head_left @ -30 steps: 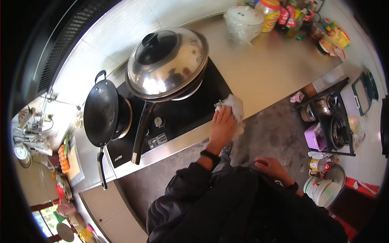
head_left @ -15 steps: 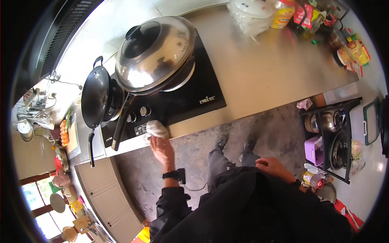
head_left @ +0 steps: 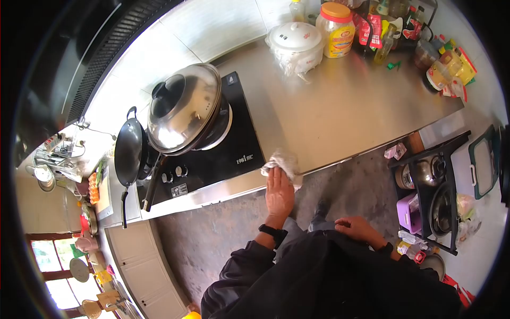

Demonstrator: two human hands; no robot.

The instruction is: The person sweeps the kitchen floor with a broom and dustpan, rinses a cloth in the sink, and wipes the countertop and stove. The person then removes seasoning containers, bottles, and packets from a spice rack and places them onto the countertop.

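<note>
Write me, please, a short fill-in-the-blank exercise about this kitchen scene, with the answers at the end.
1. The cloth is touched by the person's ____ hand.
2. The domed lid has a knob coloured ____.
3. The jar beside the white pot has a cap coloured ____.

Missing words: left; black; orange.

My cloth [head_left: 281,161] is whitish with duller, greyish patches, thin-looking and bunched into a loose, crumpled wad. It lies at the front edge of the counter [head_left: 340,106], right by the stove's [head_left: 226,159] near right corner (my left hand's [head_left: 280,196] straight fingers hide its near side).
</note>
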